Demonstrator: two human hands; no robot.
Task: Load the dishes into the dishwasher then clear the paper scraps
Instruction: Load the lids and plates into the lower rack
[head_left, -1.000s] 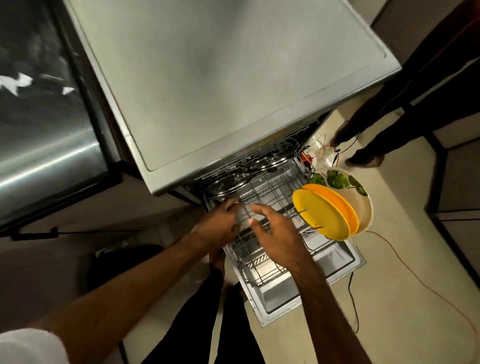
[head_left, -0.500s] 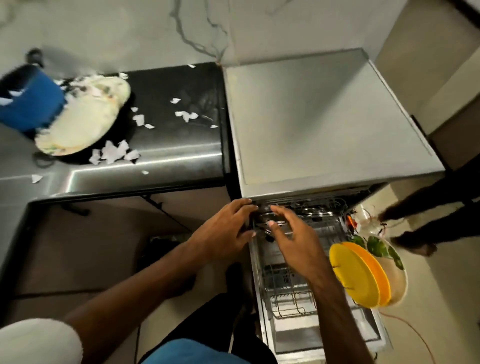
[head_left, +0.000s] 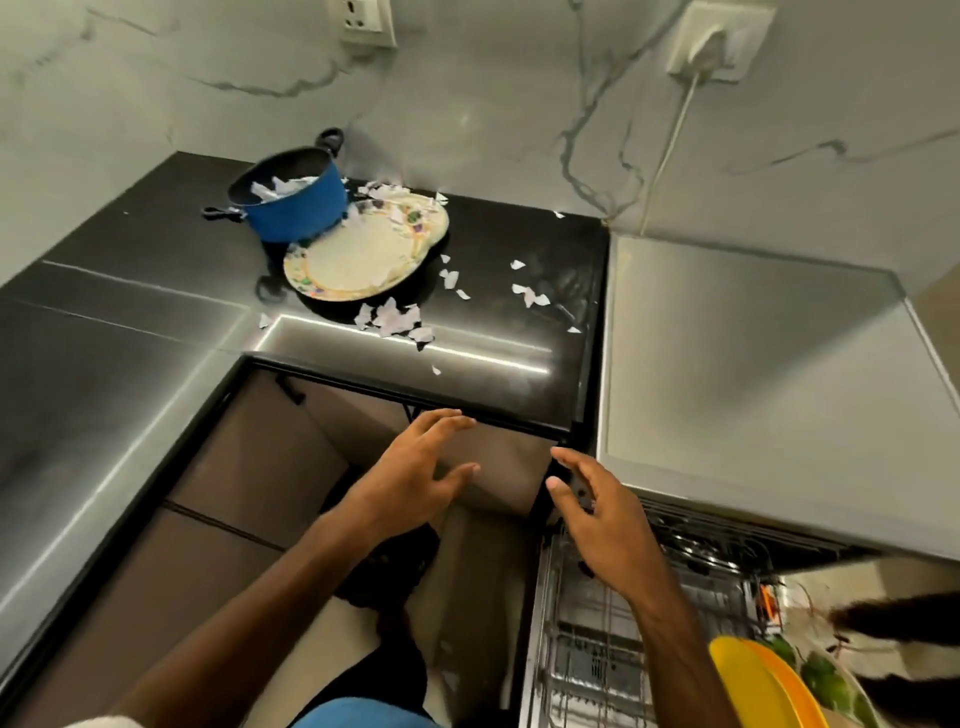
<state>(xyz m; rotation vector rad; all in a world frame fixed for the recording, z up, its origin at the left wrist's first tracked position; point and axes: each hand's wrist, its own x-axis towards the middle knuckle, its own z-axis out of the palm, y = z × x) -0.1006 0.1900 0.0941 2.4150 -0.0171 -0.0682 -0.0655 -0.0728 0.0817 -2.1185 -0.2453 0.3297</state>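
1. The blue pot (head_left: 291, 200) stands toward the back edge of the counter (head_left: 156, 249), with the floral plate (head_left: 363, 257) just in front of it, its rim touching or tucked under the pot; I cannot tell which.
2. Paper scraps (head_left: 395, 319) lie inside the pot, on the plate's far rim, in a cluster near the counter's front edge, and scattered toward its right edge beside the dishwasher (head_left: 753, 364).
3. In the dishwasher's pulled-out rack (head_left: 597, 623), yellow plates (head_left: 753, 686) stand on edge at the right side, a green-patterned plate (head_left: 826, 686) behind them.
4. The left hand (head_left: 410, 478) hangs empty below the counter's front edge, fingers spread; the right hand (head_left: 602, 525), also spread and empty, is over the rack's left edge.
5. Judgement: loading is partway, with the pot and floral plate not yet loaded.
6. The next move likely calls for reaching over the front edge for one of them, tipping out its scraps first.
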